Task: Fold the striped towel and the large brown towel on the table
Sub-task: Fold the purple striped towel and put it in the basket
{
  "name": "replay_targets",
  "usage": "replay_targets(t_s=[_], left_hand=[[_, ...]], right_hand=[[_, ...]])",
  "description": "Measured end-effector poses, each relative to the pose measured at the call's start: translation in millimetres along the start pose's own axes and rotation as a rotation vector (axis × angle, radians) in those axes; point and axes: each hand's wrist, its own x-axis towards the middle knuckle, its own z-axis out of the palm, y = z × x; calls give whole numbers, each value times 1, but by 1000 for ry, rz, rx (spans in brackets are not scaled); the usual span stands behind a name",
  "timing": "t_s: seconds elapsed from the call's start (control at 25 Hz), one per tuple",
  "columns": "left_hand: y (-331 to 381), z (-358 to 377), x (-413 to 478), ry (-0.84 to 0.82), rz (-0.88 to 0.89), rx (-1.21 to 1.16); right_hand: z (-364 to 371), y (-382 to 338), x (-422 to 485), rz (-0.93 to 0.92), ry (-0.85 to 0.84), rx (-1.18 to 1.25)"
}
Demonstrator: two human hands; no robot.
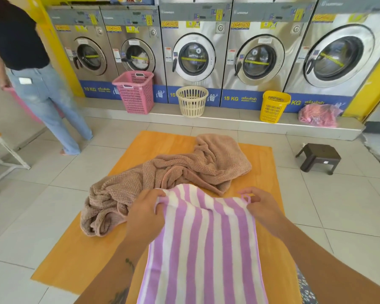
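Observation:
A purple-and-white striped towel (203,244) hangs in front of me, stretched between both hands over the near half of the wooden table (75,255). My left hand (146,212) pinches its top left corner. My right hand (261,207) pinches the top right corner beside a small hanging loop. Behind it the large brown towel (169,178) lies crumpled across the table's middle and left, its near edge hidden by the striped towel.
A row of washing machines (193,55) lines the far wall, with a pink basket (135,92), a cream basket (192,100) and a yellow basket (273,106) below. A person (33,75) stands at left. A dark stool (318,157) sits on the floor at right.

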Motion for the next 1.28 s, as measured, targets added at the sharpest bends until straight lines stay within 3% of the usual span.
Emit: replay_targets(t_s=[0.32,0.44,0.6,0.72,0.8,1.08,1.28], left_hand=[[19,-22,12,122,223,-129],[17,-31,18,154,297,-131],[18,-50,32,126,315,-144],[21,-73,54,156,295,-209],[26,-87,63,174,346,-199],[24,-81,46,99,343,-196],[4,-69,44,-67,213,-88]], right_hand=[[2,-56,-69,-176,106,34],[11,-59,-92,-216,97,-73],[4,-74,-112,-353,356,-322],[-33,-92,-124,-330,625,-291],[-48,-96,-132,-347,720,-288],[-24,-67,-136,-412,728,-406],[-26,-56,-137,-360,639,-395]])
